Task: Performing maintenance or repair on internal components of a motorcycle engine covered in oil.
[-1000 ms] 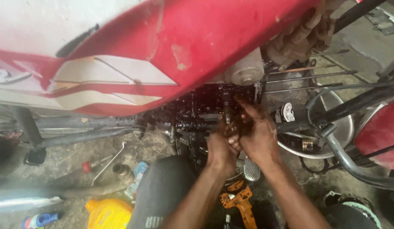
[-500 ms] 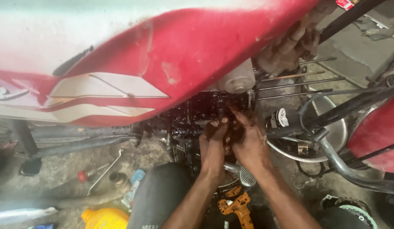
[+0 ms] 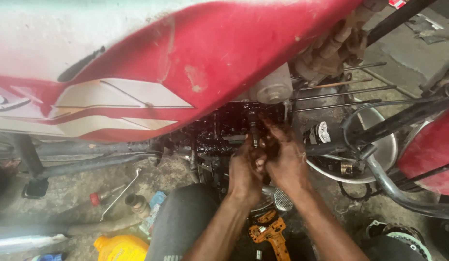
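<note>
My oily hands work at a motorcycle engine (image 3: pixel 224 130).
Left hand (image 3: pixel 244 170) and right hand (image 3: pixel 285 157) both grip an upright shaft (image 3: pixel 254 129) rising ahead of them.

left hand (image 3: pixel 244 169): sits higher, fingers now at the oily black engine block (image 3: pixel 224 130) | right hand (image 3: pixel 285 157): closes in beside it | yellow plastic oil bottle (image 3: pixel 120 247): slides lower in view

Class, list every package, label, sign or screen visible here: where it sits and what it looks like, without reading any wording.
Yellow plastic oil bottle: floor, bottom left, squat.
Red-and-white striped decal: side of red motorcycle fuel tank.
Blue-labelled container: floor beside the bottle, partly hidden.
No signs or screens.
</note>
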